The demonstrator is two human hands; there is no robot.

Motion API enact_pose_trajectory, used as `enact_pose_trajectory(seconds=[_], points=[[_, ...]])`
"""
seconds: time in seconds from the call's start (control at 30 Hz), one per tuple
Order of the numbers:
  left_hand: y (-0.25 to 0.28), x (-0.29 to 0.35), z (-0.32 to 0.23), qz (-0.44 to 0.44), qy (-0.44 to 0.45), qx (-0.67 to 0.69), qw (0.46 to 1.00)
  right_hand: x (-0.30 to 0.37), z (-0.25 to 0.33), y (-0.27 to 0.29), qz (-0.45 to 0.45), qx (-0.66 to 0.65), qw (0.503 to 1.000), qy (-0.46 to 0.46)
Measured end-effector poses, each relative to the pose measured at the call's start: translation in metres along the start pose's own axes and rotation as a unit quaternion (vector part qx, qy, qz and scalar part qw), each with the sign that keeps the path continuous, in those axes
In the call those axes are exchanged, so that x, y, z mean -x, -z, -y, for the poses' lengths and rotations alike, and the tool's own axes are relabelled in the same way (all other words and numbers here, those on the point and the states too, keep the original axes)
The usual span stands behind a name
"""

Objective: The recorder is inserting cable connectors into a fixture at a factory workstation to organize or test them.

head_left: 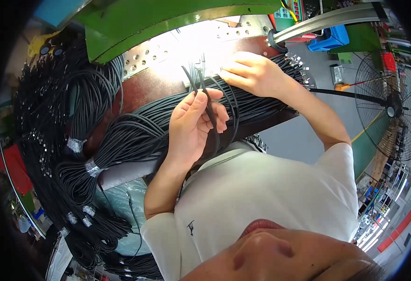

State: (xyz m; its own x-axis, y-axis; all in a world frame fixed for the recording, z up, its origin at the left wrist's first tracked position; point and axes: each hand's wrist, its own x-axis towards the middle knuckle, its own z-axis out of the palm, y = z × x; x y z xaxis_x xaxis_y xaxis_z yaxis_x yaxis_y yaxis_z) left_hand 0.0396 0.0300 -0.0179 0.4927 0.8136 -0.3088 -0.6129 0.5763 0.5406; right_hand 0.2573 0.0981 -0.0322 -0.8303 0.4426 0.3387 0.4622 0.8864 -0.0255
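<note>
My left hand, near the middle of the picture, grips a few thin black cables between thumb and fingers. Their upper ends stick up past the thumb toward the bright light, and the lower lengths hang by my shirt. To its right, my right hand rests over a long bundle of black cables, fingers bent together and pointing left. Glare washes out its fingertips, so what they hold, if anything, is hidden. A thin black cable loop curves between the two hands.
A green machine frame arches over the brown worktop and a perforated metal plate. Coiled, tied black cables hang at the left. Metal-tipped cable ends lie at right, before a large black fan.
</note>
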Motion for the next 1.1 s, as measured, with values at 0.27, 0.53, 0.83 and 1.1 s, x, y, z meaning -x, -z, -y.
enact_pose_trajectory(seconds=[0.27,0.53,0.83,1.1], points=[[0.007,-0.007,0.007,-0.007,0.038,0.013,0.999,0.009,-0.008,0.013,0.065,-0.013,0.996,0.066],[0.007,-0.008,0.008,0.003,0.043,0.01,0.999,0.013,-0.009,0.016,0.162,0.003,0.985,0.06],[0.002,-0.012,0.01,0.002,0.049,0.011,0.999,-0.004,0.011,-0.023,-0.123,-0.222,0.939,-0.233],[0.004,-0.012,0.012,0.015,0.046,0.014,0.999,-0.003,0.001,-0.007,0.002,-0.059,0.998,-0.024]])
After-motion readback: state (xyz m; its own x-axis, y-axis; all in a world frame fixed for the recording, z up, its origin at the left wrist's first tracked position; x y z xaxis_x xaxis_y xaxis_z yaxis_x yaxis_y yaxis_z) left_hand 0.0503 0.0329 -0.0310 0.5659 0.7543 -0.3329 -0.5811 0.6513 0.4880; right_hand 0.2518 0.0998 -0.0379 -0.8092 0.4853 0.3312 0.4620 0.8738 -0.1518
